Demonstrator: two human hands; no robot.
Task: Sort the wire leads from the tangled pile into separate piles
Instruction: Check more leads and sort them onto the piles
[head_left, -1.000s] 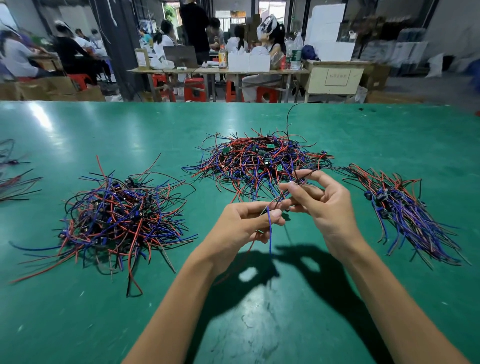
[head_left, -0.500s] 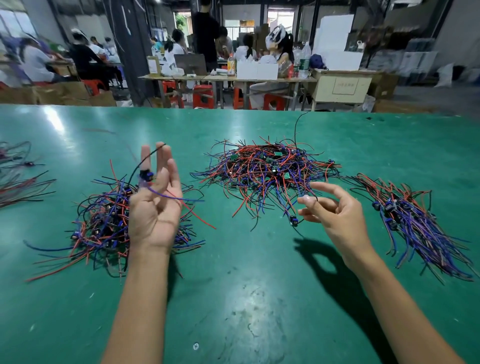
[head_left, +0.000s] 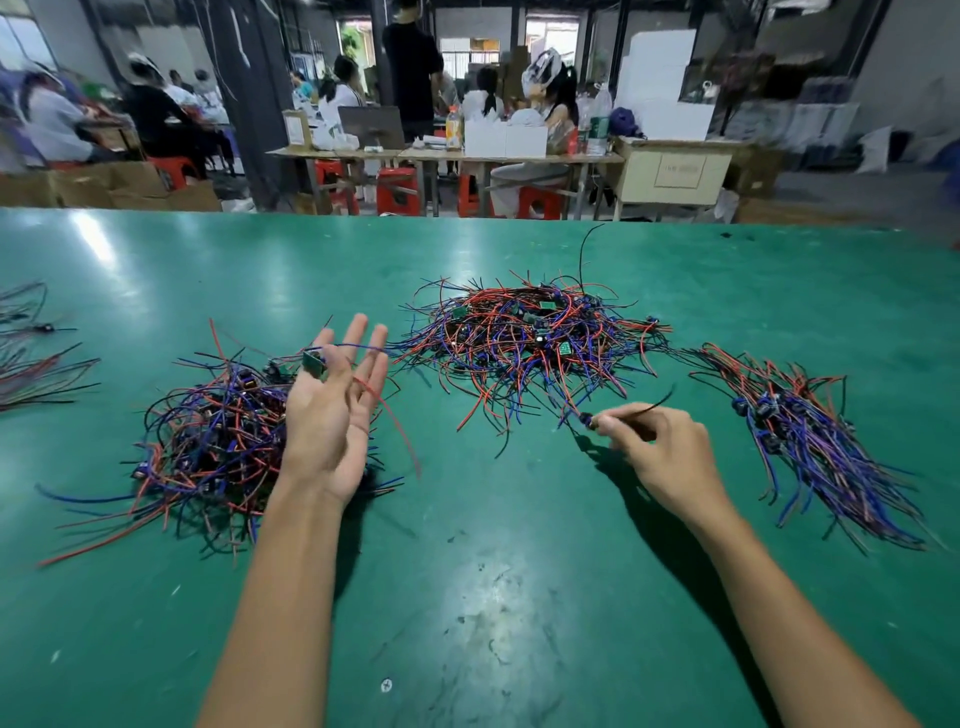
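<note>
Two hands: left (head_left: 332, 415) spread over a wire lead (head_left: 332, 353), right (head_left: 660, 452) pinching another lead (head_left: 641, 408); no legible writing.

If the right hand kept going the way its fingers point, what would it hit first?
The right hand points up-left, pinching a lead. Straight on, it would probably first meet the loose wires at the near edge of the middle pile, though its height above the table is unclear.
</note>
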